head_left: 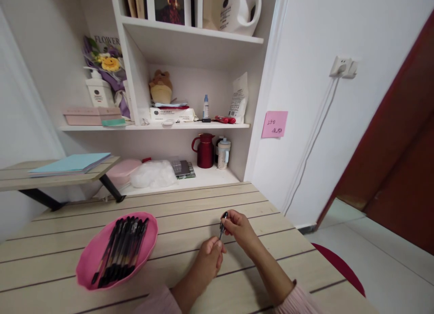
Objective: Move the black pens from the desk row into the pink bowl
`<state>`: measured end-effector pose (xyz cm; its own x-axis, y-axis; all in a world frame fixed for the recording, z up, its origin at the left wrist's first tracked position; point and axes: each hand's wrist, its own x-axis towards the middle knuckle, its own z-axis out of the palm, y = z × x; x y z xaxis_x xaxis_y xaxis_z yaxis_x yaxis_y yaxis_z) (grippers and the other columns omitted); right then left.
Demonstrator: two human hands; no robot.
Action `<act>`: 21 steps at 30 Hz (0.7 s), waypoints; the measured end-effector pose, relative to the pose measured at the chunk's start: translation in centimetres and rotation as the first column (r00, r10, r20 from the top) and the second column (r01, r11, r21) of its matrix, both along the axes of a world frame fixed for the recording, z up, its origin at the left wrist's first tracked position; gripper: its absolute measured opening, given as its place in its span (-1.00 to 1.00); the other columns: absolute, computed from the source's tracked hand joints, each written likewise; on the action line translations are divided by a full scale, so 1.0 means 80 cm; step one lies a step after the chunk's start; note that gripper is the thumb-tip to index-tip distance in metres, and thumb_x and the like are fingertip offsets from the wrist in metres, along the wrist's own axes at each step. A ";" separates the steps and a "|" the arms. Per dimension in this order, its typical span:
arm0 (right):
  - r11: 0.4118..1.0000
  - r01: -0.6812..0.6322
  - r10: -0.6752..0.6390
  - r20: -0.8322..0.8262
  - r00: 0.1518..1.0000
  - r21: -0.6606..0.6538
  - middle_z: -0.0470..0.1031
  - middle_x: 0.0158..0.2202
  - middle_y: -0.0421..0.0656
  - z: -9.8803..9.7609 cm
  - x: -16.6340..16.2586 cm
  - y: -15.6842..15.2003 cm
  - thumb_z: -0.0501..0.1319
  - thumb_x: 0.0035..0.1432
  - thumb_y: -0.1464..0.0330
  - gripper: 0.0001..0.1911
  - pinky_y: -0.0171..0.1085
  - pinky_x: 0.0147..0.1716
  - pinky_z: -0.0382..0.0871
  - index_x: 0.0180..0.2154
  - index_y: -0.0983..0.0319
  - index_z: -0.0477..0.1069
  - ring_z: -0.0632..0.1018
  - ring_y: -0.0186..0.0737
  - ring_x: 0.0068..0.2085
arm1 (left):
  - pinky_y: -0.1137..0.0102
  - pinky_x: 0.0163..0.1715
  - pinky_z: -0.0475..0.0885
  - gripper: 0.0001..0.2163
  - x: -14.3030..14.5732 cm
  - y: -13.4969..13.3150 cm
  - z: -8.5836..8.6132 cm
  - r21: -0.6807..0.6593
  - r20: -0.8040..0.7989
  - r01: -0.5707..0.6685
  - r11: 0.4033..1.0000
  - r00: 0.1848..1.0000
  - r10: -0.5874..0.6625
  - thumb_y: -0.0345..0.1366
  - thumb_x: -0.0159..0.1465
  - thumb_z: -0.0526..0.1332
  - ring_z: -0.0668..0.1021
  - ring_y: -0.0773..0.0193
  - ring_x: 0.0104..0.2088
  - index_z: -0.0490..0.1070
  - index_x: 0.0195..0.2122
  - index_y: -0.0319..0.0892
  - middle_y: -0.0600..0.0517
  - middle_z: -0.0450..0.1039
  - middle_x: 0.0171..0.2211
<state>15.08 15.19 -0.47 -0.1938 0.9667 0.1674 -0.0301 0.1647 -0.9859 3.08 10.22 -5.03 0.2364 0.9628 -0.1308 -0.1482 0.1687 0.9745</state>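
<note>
Both hands meet over the middle of the wooden table [183,216], around one black-capped pen [222,226] held upright at a slant. The lower part of the pen is closed inside my left hand [209,256]. Fingers of my right hand [237,226] pinch its black cap end from the right. Whether the cap is fully seated I cannot tell. To the left lies a pink scalloped tray [153,246] holding several similar black-capped pens [124,246], heaped side by side at a slant.
A raised wooden stand [105,165] with blue paper [73,162] rises at the table's left back. White shelves [190,125] stand behind, with a red jug [205,150], a cup [224,153] and a plastic bag [153,173]. A red stool [339,266] is at the right.
</note>
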 end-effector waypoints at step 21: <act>0.998 -0.011 0.011 -0.007 1.000 -0.055 0.29 -0.67 -0.28 -0.013 -0.012 -0.047 0.12 -0.04 -0.02 -0.57 -0.37 -0.64 0.07 -0.55 0.23 0.25 0.25 -0.41 -0.65 | 0.49 -0.57 0.17 -0.84 -0.036 -0.033 0.051 0.320 -0.464 -0.131 0.938 0.842 0.275 -0.29 0.03 0.11 0.35 0.37 -0.58 0.26 -0.66 -0.16 0.14 0.24 -0.65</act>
<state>14.12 11.44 -1.48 -0.2032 0.9724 0.1150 -0.0387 0.1094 -0.9932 0.23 7.59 -0.94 0.0048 0.9959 0.0900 0.3631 -0.0856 0.9278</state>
